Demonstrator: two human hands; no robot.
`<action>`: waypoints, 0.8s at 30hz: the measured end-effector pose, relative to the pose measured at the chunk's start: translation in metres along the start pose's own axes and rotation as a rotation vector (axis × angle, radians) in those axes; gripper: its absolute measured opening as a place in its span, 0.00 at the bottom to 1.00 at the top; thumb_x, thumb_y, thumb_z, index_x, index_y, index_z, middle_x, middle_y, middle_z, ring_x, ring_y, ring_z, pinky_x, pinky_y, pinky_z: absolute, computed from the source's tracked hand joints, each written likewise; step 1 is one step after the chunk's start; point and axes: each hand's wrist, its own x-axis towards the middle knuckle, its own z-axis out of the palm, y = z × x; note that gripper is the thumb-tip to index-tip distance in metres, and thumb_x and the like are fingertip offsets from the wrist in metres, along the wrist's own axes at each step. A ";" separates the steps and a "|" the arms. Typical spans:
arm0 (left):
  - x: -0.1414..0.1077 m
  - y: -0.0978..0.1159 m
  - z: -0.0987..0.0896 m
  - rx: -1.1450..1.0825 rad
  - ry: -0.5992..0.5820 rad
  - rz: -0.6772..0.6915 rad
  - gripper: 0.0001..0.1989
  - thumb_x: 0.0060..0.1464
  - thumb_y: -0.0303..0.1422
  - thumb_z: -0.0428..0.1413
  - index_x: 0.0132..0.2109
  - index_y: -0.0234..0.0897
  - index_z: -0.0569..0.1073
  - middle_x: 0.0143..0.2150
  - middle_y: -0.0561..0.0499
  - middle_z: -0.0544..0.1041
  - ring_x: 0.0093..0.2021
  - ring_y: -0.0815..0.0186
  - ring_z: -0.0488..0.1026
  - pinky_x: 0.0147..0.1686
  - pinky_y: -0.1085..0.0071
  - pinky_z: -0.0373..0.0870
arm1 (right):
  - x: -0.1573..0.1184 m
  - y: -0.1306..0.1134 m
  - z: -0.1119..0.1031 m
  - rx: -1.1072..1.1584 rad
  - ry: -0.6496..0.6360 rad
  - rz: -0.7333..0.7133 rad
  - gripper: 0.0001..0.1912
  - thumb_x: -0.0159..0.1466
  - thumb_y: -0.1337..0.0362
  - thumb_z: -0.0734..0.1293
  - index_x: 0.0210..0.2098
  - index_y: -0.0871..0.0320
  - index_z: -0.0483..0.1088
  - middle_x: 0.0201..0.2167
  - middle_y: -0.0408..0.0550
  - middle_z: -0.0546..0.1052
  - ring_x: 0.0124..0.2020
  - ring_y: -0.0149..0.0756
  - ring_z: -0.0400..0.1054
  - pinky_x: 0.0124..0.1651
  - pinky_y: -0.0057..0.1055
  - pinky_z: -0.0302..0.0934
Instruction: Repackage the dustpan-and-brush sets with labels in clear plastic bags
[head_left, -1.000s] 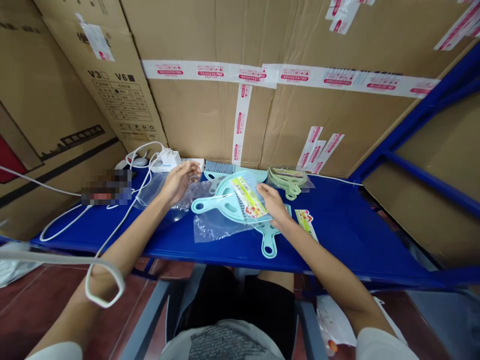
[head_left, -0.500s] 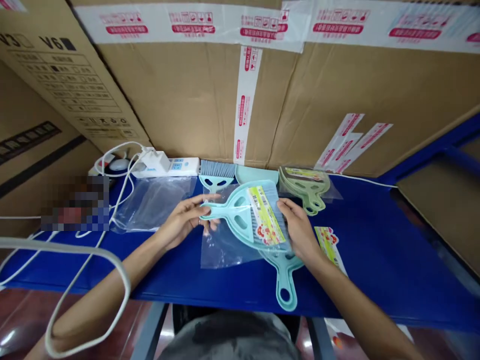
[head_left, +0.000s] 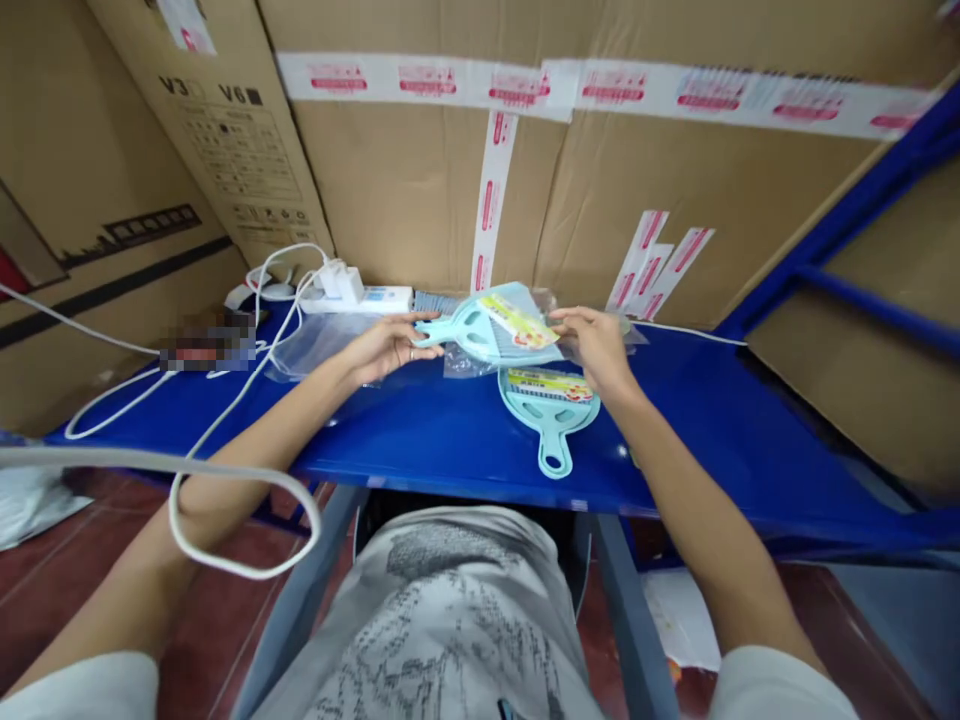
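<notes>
A light-blue dustpan and brush set (head_left: 469, 322) with a yellow-green label card (head_left: 517, 322) is held up over the table, its handle pointing left. My left hand (head_left: 386, 348) is closed around that handle. My right hand (head_left: 596, 350) is closed at the set's wide right end, fingertips at the clear plastic bag (head_left: 546, 298) around it; the exact grip is partly hidden. Just below lies a second light-blue dustpan and brush set (head_left: 555, 420), labelled, handle towards me. Behind the held set, blue-grey brush bristles (head_left: 435, 302) show.
A flat clear bag (head_left: 322, 340) lies left on the blue table (head_left: 420, 430). White cables (head_left: 247, 375) and a power strip (head_left: 386, 298) are at the back left. One cable loop (head_left: 311, 520) hangs across my left arm. A large cardboard box (head_left: 405, 200) walls the back.
My view has tilted down and shows more of my lap. The held set appears flatter and more over the lower set's upper side, whose label is now uncovered. Both hands stay on the held set.
</notes>
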 end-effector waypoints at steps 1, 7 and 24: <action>0.000 0.001 -0.001 -0.005 0.013 0.014 0.31 0.46 0.15 0.54 0.60 0.18 0.73 0.33 0.38 0.83 0.29 0.60 0.84 0.33 0.73 0.83 | 0.002 0.001 -0.001 -0.009 0.003 -0.041 0.08 0.56 0.61 0.70 0.34 0.57 0.77 0.24 0.45 0.78 0.25 0.34 0.72 0.31 0.32 0.67; 0.003 -0.004 -0.006 0.030 0.015 0.083 0.31 0.42 0.17 0.52 0.57 0.18 0.76 0.32 0.41 0.82 0.26 0.64 0.81 0.29 0.74 0.80 | 0.006 0.000 -0.007 -0.051 -0.037 -0.155 0.03 0.59 0.63 0.71 0.33 0.56 0.77 0.25 0.45 0.78 0.26 0.34 0.74 0.27 0.30 0.68; 0.002 -0.023 0.004 0.068 0.016 0.218 0.23 0.37 0.22 0.50 0.43 0.28 0.77 0.22 0.49 0.75 0.19 0.65 0.74 0.17 0.76 0.68 | -0.013 -0.013 0.000 -0.056 -0.377 -0.089 0.18 0.55 0.53 0.82 0.34 0.54 0.75 0.34 0.43 0.74 0.31 0.30 0.65 0.24 0.23 0.61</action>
